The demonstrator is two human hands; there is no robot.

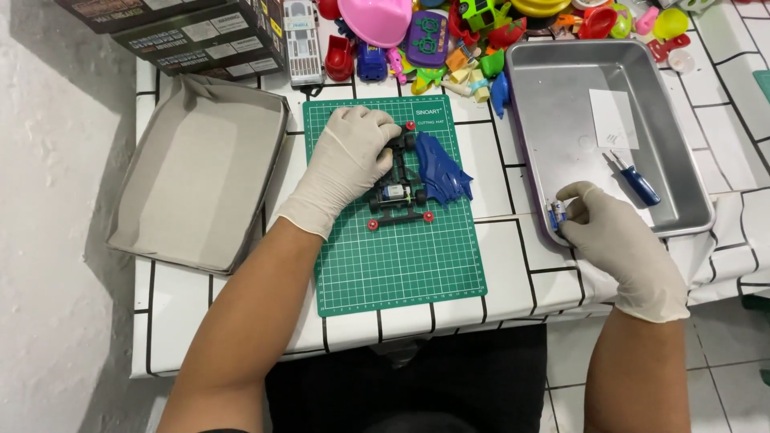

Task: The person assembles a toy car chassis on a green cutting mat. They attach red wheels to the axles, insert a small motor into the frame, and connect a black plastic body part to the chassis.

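Batteries (557, 213), probably, in gloved right hand (618, 240)

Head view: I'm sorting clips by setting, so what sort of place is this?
Probably a hobby or toy-repair bench at home: a green cutting mat with a stripped toy car, a metal tray holding a screwdriver, and a heap of plastic toys.

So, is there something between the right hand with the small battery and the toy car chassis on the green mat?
Nothing visible: only bare tablecloth and mat lie between the right hand, holding the battery, and the chassis, which the left hand steadies.
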